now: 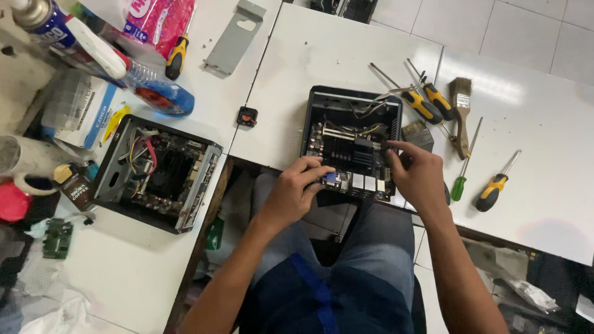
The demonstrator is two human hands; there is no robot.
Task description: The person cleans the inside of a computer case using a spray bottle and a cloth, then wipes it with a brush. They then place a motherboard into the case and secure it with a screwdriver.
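Two open mini PC cases here: left hand (296,188) pinches the near edge of the black one (349,141), right hand (416,174) fingers inside it. Second case (158,173) sits left, five screwdrivers (493,188) around, pink packet (158,21) top-left.

White tables (346,55) fill most of the view, pushed together with dark seams between their tops. Beyond the far edge of the tables, pale floor tiles (495,25) with thin grey joints show at the upper right. Light falls from above and leaves a soft glare on the right-hand tabletop. Under the tables' near edge the floor lies in shadow.
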